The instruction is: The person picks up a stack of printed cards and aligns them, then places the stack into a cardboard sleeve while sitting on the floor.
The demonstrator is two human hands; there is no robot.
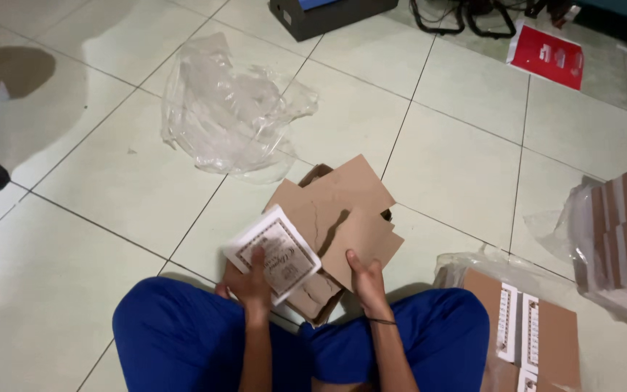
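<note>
I sit cross-legged on a tiled floor in blue trousers. My left hand (252, 282) grips a white card with an ornate dark border (273, 250), tilted above my left knee. My right hand (366, 279) holds the near edge of a flat brown cardboard piece (350, 218). That piece lies on a loose pile of similar brown cardboard sheets between my knees. The white card overlaps the left side of the pile.
A crumpled clear plastic bag (230, 109) lies ahead on the left. At my right knee sits a plastic-wrapped pack of brown and white cards (538, 327), with another wrapped stack (625, 232) at the right edge. A red packet (547, 55) and a black box (328, 14) lie far ahead.
</note>
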